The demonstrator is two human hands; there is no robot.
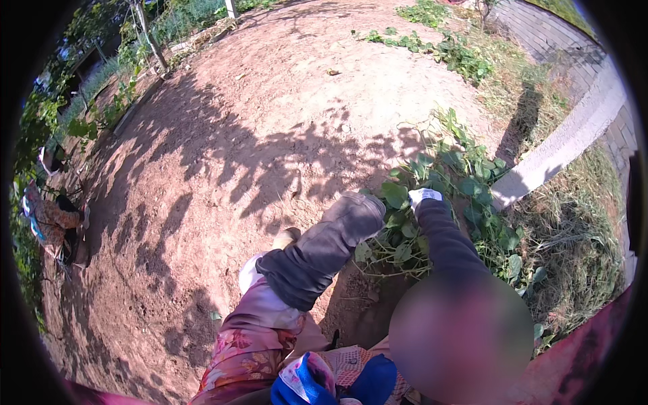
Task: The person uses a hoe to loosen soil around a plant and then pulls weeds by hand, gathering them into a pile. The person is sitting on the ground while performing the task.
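Note:
My right hand (425, 196), in a white glove, reaches into a clump of broad-leaved green vines (468, 174). Its fingers are turned away from the camera, so whether they grip a stem cannot be seen. Left of it, my dark left sleeve (324, 248) stretches to the near edge of the same leaves (397, 195). The left hand itself is hidden beyond the cuff. Thin tangled stems (400, 260) hang below the leaves, between the two forearms.
A pale concrete post (557, 139) leans across the right side, above dry cut grass (572, 238). Brick paving (536, 28) lies beyond. Another person (58, 223) is at the far left. More low vines (455, 53) grow on the bare soil (283, 116). A blurred patch covers the lower right.

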